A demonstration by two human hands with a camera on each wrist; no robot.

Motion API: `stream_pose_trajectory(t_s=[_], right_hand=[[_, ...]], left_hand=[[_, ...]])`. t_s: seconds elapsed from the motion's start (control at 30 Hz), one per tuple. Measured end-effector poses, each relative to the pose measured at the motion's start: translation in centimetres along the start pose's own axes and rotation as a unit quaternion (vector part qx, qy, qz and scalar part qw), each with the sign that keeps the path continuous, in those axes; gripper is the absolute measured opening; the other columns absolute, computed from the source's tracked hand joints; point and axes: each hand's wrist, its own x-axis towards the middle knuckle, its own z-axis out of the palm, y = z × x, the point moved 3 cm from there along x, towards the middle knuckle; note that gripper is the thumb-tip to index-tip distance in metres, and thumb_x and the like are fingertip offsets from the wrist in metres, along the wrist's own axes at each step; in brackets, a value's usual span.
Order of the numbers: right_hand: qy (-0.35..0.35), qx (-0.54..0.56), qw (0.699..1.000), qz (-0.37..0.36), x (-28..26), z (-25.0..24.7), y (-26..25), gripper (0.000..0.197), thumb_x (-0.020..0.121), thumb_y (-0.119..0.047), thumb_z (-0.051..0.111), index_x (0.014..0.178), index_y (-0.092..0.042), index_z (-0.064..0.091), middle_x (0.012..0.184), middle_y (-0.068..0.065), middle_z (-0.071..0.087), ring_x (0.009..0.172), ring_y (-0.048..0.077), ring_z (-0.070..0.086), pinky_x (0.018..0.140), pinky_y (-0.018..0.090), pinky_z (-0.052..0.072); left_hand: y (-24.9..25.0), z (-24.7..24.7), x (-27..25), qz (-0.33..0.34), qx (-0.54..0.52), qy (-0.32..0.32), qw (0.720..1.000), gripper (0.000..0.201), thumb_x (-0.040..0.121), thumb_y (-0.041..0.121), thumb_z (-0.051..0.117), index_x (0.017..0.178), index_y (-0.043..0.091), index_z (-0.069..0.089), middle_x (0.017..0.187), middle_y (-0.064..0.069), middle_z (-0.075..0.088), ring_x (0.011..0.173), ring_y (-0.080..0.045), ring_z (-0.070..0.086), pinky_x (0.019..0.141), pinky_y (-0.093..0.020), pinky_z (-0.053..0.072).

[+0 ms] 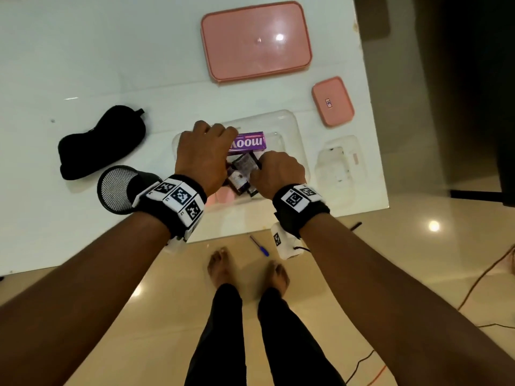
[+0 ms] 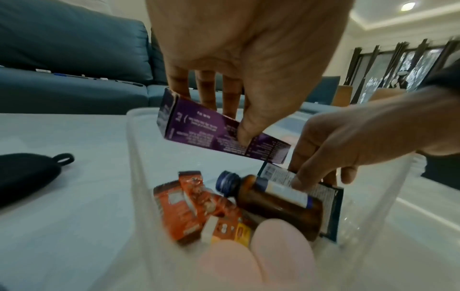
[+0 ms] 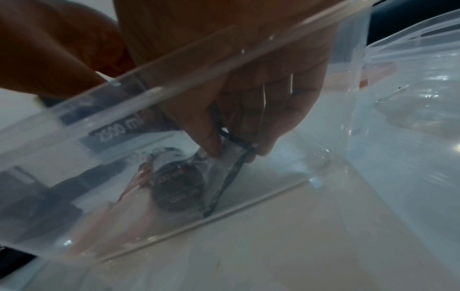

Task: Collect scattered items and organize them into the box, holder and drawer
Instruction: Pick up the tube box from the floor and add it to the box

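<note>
A clear plastic box (image 1: 289, 126) stands near the table's front edge. My left hand (image 1: 204, 151) grips a purple carton (image 1: 246, 142) (image 2: 219, 130) over the box, thumb on its near face and fingers behind. My right hand (image 1: 276, 171) (image 2: 331, 149) pinches a flat dark-edged packet (image 2: 321, 195) (image 3: 229, 167) standing on edge inside the box. A brown bottle (image 2: 276, 200) with a blue cap lies beside the packet. Orange sachets (image 2: 189, 204) and two pink round things (image 2: 281, 244) also lie in the box.
A black mesh holder (image 1: 117, 189) lies on its side at the left. A black eye mask (image 1: 103, 140) sits beyond it. A large pink lid (image 1: 255, 40) and small pink lid (image 1: 333, 101) lie further back; a small clear box (image 1: 341, 160) stands right.
</note>
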Motion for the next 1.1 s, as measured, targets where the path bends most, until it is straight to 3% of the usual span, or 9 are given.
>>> stream_pose_trajectory(t_s=[0.1, 0.2, 0.3, 0.43, 0.57, 0.67, 0.87, 1.0, 1.1], right_hand=[[0.01, -0.002, 1.0, -0.007, -0.1, -0.1, 0.0, 0.017, 0.085, -0.03, 0.059, 0.079, -0.016, 0.05, 0.074, 0.001, 0.049, 0.066, 0.025, 0.048, 0.059, 0.029, 0.036], [0.019, 0.017, 0.999, -0.019, -0.3, -0.2, 0.0, 0.022, 0.087, -0.033, 0.059, 0.077, -0.017, 0.048, 0.073, -0.001, 0.046, 0.067, 0.024, 0.047, 0.06, 0.029, 0.035], [0.042, 0.038, 0.998, -0.02, -0.4, -0.3, 0.0, 0.024, 0.089, -0.038, 0.055, 0.078, -0.019, 0.048, 0.078, -0.002, 0.046, 0.068, 0.022, 0.046, 0.06, 0.029, 0.034], [0.034, 0.056, 0.998, -0.017, -0.7, -0.8, 0.0, 0.026, 0.092, -0.04, 0.051, 0.091, -0.018, 0.065, 0.086, 0.001, 0.063, 0.077, 0.023, 0.057, 0.062, 0.027, 0.035], [0.032, 0.152, 0.984, -0.081, -1.6, -1.8, 0.0, 0.021, 0.092, -0.033, 0.055, 0.097, -0.023, 0.073, 0.097, -0.001, 0.072, 0.089, 0.022, 0.064, 0.071, 0.028, 0.046], [0.069, 0.183, 0.975, -0.107, -3.2, -2.1, 0.3, 0.019, 0.092, -0.032, 0.058, 0.101, -0.025, 0.073, 0.098, -0.003, 0.073, 0.087, 0.019, 0.066, 0.079, 0.032, 0.053], [0.181, 0.213, 0.943, -0.182, -9.8, 0.9, 0.4, 0.017, 0.09, -0.025, 0.063, 0.097, -0.015, 0.074, 0.089, 0.0, 0.073, 0.078, 0.018, 0.066, 0.074, 0.036, 0.054], [0.215, 0.121, 0.943, -0.223, -12.5, 3.8, -1.0, 0.011, 0.087, -0.02, 0.066, 0.094, -0.016, 0.074, 0.089, 0.004, 0.069, 0.081, 0.026, 0.061, 0.075, 0.026, 0.041], [0.225, 0.053, 0.949, -0.214, -12.1, 4.6, -1.5, 0.014, 0.09, -0.023, 0.063, 0.093, -0.014, 0.074, 0.091, 0.008, 0.068, 0.082, 0.032, 0.058, 0.075, 0.026, 0.034]], left_hand=[[-0.6, 0.4, 0.1, -0.034, -0.008, 0.036, 0.999, 0.044, 0.073, 0.011, 0.067, 0.116, 0.011, 0.059, 0.111, -0.015, 0.054, 0.101, -0.039, 0.048, 0.073, -0.046, 0.043], [-1.1, 0.7, -0.3, -0.052, 0.035, 0.029, 0.998, 0.037, 0.073, 0.014, 0.069, 0.109, 0.013, 0.061, 0.107, -0.014, 0.052, 0.099, -0.038, 0.047, 0.071, -0.043, 0.038], [-1.6, 0.7, -1.1, -0.069, 0.012, 0.025, 0.997, 0.029, 0.078, 0.019, 0.065, 0.107, 0.014, 0.062, 0.106, -0.013, 0.053, 0.1, -0.037, 0.047, 0.07, -0.043, 0.039], [-1.7, 0.5, -3.6, -0.127, -0.155, 0.041, 0.979, 0.018, 0.083, 0.027, 0.062, 0.1, 0.021, 0.064, 0.096, -0.003, 0.06, 0.096, -0.029, 0.056, 0.076, -0.039, 0.046], [-0.5, 0.5, -8.1, -0.171, -0.346, 0.044, 0.921, 0.007, 0.085, 0.021, 0.066, 0.092, 0.024, 0.066, 0.077, 0.008, 0.065, 0.07, -0.013, 0.062, 0.068, -0.026, 0.05], [0.4, 2.1, -12.4, -0.164, -0.377, 0.013, 0.911, 0.008, 0.088, 0.022, 0.065, 0.096, 0.024, 0.065, 0.075, 0.007, 0.065, 0.067, -0.01, 0.062, 0.063, -0.024, 0.048], [-0.1, 9.3, -21.4, -0.216, -0.411, -0.113, 0.878, 0.009, 0.086, 0.022, 0.064, 0.094, 0.026, 0.065, 0.078, 0.007, 0.065, 0.071, -0.013, 0.062, 0.072, -0.032, 0.052], [-2.8, 12.5, -28.0, -0.261, -0.436, -0.162, 0.846, 0.007, 0.087, 0.026, 0.062, 0.089, 0.032, 0.062, 0.076, 0.008, 0.066, 0.07, -0.012, 0.062, 0.07, -0.029, 0.05], [-5.5, 13.8, -32.0, -0.275, -0.45, -0.166, 0.833, 0.01, 0.087, 0.018, 0.061, 0.092, 0.026, 0.064, 0.073, 0.006, 0.063, 0.066, -0.015, 0.058, 0.067, -0.028, 0.047]])
